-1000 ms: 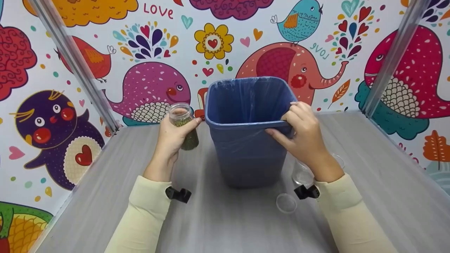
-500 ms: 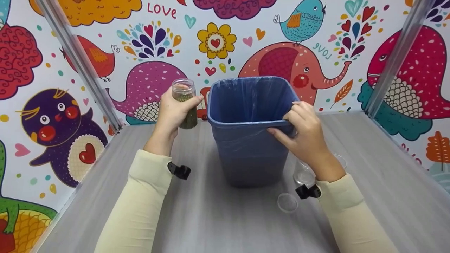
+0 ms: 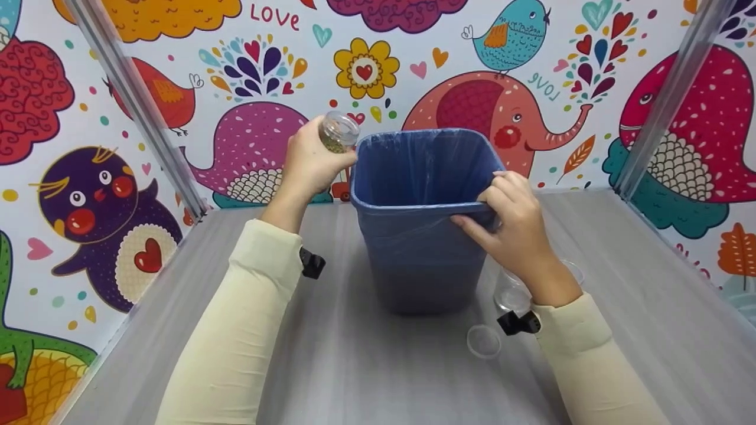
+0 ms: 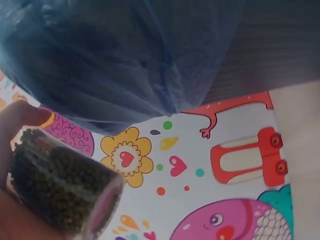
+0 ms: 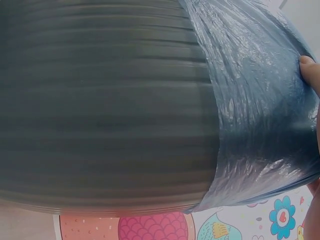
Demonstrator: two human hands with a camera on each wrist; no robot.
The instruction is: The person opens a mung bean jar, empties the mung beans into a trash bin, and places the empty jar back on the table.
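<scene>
A clear jar point(image 3: 339, 131) of small green beans is gripped in my left hand point(image 3: 313, 158), at the left rim of a blue trash bin point(image 3: 422, 260). Its uncapped mouth leans toward the bin's opening. In the left wrist view the beans point(image 4: 60, 185) show through the jar's side, below the bin's liner bag point(image 4: 115, 60). My right hand point(image 3: 515, 221) pinches the bin's near right rim, thumb outside and fingers over the edge. The liner bag point(image 5: 265, 100) is folded down over the rim there.
On the table point(image 3: 354, 378), a clear empty jar point(image 3: 511, 294) stands right of the bin, partly behind my right wrist. A round clear lid point(image 3: 484, 342) lies in front of it, and another clear round piece point(image 3: 576, 271) shows beyond my wrist. A patterned wall point(image 3: 366, 53) stands behind.
My left hand has lifted the jar of beans and carried it right to the bin's rim, and the jar has tilted toward the opening. My right hand has stayed on the rim.
</scene>
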